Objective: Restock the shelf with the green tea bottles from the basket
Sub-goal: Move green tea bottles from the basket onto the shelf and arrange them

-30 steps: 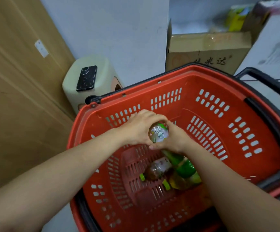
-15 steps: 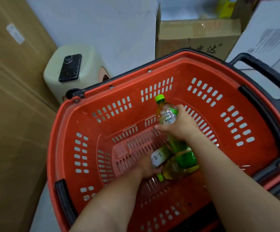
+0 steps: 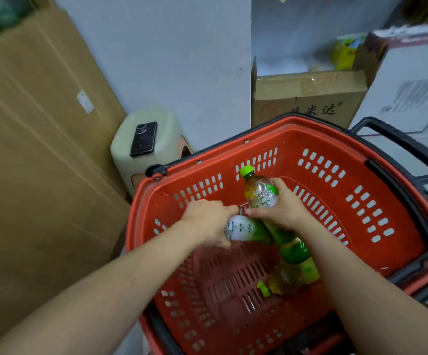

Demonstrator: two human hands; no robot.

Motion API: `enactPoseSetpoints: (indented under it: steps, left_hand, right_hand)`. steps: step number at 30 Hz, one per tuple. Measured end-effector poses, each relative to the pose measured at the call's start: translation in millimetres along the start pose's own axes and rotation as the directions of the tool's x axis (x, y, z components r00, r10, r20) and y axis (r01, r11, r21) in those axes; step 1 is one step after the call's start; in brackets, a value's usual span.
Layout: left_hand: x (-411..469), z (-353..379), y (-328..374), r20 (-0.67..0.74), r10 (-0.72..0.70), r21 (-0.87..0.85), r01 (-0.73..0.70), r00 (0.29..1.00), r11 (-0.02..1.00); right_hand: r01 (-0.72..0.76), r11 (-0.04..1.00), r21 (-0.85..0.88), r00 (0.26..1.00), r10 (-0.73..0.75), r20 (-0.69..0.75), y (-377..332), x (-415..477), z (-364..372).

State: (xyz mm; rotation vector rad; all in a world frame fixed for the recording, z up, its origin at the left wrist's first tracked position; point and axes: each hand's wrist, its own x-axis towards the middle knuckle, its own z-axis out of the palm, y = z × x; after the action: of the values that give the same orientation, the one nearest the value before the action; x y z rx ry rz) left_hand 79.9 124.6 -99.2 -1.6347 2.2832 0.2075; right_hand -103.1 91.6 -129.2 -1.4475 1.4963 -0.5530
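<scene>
Large brown cardboard sheet (image 3: 36, 160): leaning along the far left, filling that side of the view

Cream container (image 3: 143, 139): standing just beside the basket's left rear corner, carrying a black phone (image 3: 143, 138) lying flat on top

Red basket (image 3: 361, 252): sitting in the centre, black handle (image 3: 399, 144) folded out at the right rear

Left hand (image 3: 205, 221): reaching into the basket, fingers wrapped round a green tea bottle (image 3: 243, 229) lying roughly sideways, white-and-green label facing up; cap end hidden behind the hand

Right hand (image 3: 282, 208): closed round the upper body of a second green tea bottle (image 3: 261, 190), holding it tilted with the green cap pointing toward the rear wall of the basket, lower end slanting down toward the basket floor; thumb tip nearly touching the left hand's fingers

Third green tea bottle (image 3: 284, 278): lying on the basket floor under the right forearm, green cap pointing toward the near left, partly covered by the held bottle

Brown carton (image 3: 307, 98): standing behind the basket, Chinese print on its front; white box (image 3: 412, 80) resting at the far right
</scene>
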Motion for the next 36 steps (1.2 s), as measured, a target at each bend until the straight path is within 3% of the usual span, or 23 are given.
enactPoseSetpoints:
  steps: [4,9,13,17,20,22,23,25,26,27,28,30,32,33,36]
  left_hand:
    - [-86,-66,-37,-0.124,-0.001,0.244,0.031,0.992,0.969]
    - [-199,-119,-72,-0.257,-0.129,0.263,0.197,0.958,0.944]
    - [-281,-150,-83,-0.322,-0.232,0.203,0.306,0.918,0.93]
    - [-358,-177,-93,-0.402,-0.265,0.235,0.378,0.877,0.895]
    - [-416,-192,-96,-0.485,-0.302,0.089,0.39,0.821,0.916]
    - [-448,-197,-99,-0.588,-0.361,-0.067,0.401,0.724,0.914]
    - [-463,-196,-100,-0.662,-0.4,-0.185,0.379,0.634,0.907]
    - [-481,-190,-98,-0.759,-0.535,-0.488,0.218,0.372,0.845]
    - [-485,-184,-97,-0.723,-0.637,-0.644,0.073,0.266,0.761]
    - [-486,-174,-97,-0.651,-0.724,-0.754,-0.08,0.227,0.652]
    - [-487,-162,-98,-0.571,-0.784,-0.821,-0.163,0.243,0.548]
    - [-493,-140,-99,-0.459,-0.841,-0.888,-0.175,0.286,0.425]
    - [-503,-128,-105,-0.497,-0.835,-0.868,-0.151,0.237,0.473]
    - [-509,-127,-111,-0.518,-0.836,-0.855,-0.149,0.179,0.498]
    - [-524,-131,-133,-0.475,-0.877,-0.854,-0.203,-0.076,0.48]
  right_hand:
    - [0.046,0.97,0.24,0.985,-0.084,0.15,-36,-19,4]
    - [0.126,0.896,0.427,0.902,-0.282,0.326,-106,-63,12]
    - [0.155,0.847,0.509,0.743,-0.44,0.505,-164,-101,28]
    - [0.164,0.817,0.552,0.529,-0.545,0.65,-218,-144,67]
    - [0.185,0.776,0.603,0.408,-0.619,0.671,-250,-182,103]
    - [0.151,0.75,0.645,0.356,-0.649,0.672,-264,-204,129]
    - [0.111,0.735,0.669,0.335,-0.662,0.671,-269,-215,143]
    - [-0.02,0.695,0.718,0.299,-0.681,0.668,-280,-236,167]
    - [-0.095,0.674,0.732,0.289,-0.685,0.669,-285,-247,178]
    - [-0.16,0.654,0.74,0.286,-0.687,0.669,-291,-257,187]
    - [-0.209,0.633,0.745,0.278,-0.692,0.666,-297,-267,194]
    - [-0.24,0.619,0.748,0.256,-0.703,0.664,-313,-283,205]
    - [-0.19,0.628,0.755,0.262,-0.708,0.655,-331,-294,211]
    - [-0.111,0.632,0.767,0.286,-0.719,0.634,-341,-298,214]
    - [0.301,0.585,0.753,0.384,-0.798,0.466,-370,-309,228]
